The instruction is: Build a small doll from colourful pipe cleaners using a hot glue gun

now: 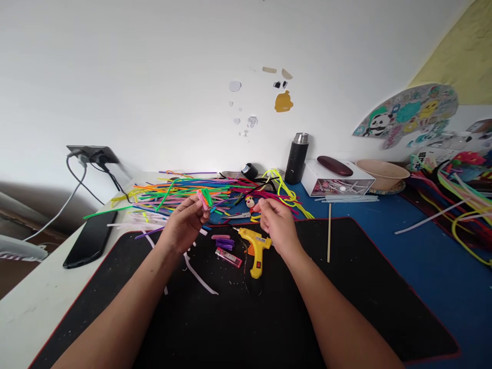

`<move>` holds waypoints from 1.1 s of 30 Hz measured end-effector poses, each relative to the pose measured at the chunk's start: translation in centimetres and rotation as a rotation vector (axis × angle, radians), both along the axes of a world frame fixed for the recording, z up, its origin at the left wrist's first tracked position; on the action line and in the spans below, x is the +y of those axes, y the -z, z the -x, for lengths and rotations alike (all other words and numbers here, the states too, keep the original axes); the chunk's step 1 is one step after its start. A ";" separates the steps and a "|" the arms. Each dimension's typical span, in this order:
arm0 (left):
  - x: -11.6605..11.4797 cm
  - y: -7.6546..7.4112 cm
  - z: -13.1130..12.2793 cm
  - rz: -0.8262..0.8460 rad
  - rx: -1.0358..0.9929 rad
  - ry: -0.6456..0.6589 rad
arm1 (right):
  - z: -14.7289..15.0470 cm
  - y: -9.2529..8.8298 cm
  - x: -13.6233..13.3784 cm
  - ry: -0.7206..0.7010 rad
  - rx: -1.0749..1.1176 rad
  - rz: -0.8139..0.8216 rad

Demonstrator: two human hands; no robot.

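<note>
I count one glue gun (pixel 257 251), one phone (pixel 89 240), one wooden stick (pixel 329 233). One multicoloured pipe-cleaner bundle (pixel 205 199) sits clamped in the tips of my left fingers (pixel 193 208); my right fingers (pixel 268 209) are together, on what I cannot tell.

A white wall (pixel 172 92) bearing stickers (pixel 283 103) rises behind the table (pixel 415 256), with a yellowish section (pixel 461 56) toward the right. A dark socket panel (pixel 89 150) sits near the table's back left corner; the light is soft.
</note>
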State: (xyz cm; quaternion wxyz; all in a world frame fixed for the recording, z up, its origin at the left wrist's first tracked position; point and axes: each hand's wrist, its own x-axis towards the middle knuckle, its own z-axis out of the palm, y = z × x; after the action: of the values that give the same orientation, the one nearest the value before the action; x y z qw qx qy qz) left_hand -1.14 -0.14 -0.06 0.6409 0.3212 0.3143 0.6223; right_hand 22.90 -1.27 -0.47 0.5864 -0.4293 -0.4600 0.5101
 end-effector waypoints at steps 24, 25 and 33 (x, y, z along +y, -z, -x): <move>-1.1 1.1 -1.9 0.024 0.158 0.152 | 2.0 0.7 -1.3 -0.305 -0.165 0.037; -1.2 1.1 -2.0 0.015 0.169 0.160 | 2.0 0.7 -1.3 -0.303 -0.169 0.039; -1.5 1.1 -2.5 -0.024 0.201 0.231 | 2.1 0.9 -1.3 -0.315 -0.217 0.053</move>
State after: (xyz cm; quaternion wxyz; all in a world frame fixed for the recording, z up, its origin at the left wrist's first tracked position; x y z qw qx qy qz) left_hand 1.31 -1.66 -1.18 0.6697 0.4233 0.3305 0.5129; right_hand 20.80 -2.59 -1.35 0.4347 -0.4198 -0.5684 0.5583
